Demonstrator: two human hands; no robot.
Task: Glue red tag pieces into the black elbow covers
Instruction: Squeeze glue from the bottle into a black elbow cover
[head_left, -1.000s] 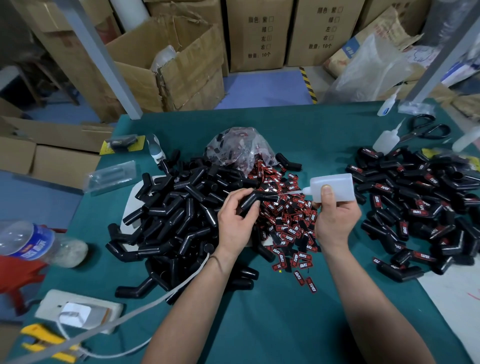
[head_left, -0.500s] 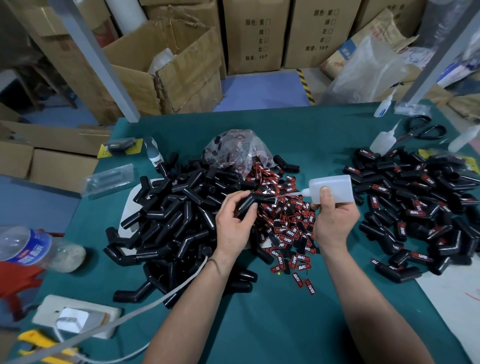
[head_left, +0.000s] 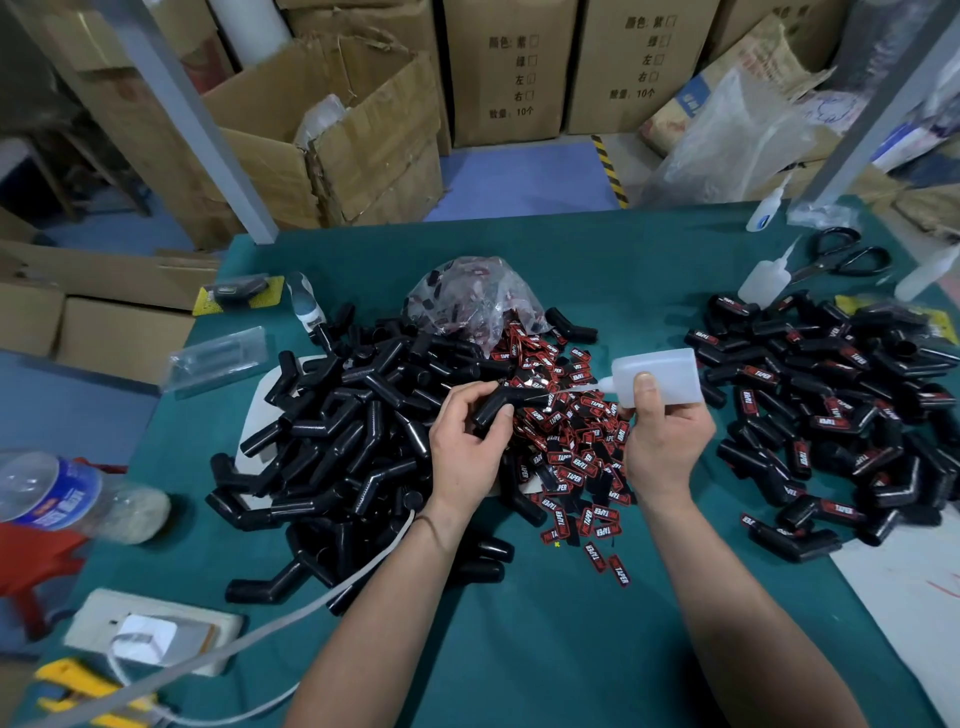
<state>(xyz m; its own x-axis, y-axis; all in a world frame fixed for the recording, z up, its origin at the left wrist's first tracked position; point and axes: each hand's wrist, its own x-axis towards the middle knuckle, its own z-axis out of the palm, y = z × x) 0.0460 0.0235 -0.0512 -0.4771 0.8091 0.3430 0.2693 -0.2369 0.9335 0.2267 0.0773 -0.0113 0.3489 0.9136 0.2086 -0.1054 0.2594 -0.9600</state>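
Glue step: left hand (head_left: 467, 447) grips a black plastic elbow cover (head_left: 506, 402) mid-table, right hand (head_left: 667, 441) clasps a translucent white squeeze bottle (head_left: 657, 376), nozzle at cover (bead not visible); next probably needs a small red printed tag (head_left: 597, 530).

The left forearm (head_left: 374, 623) and right forearm (head_left: 737, 613) are bare. A thin dark cord band (head_left: 430, 526) circles the wrist below the left hand (head_left: 467, 447). The right hand (head_left: 667, 447) shows a short, plain thumbnail (head_left: 644, 379).
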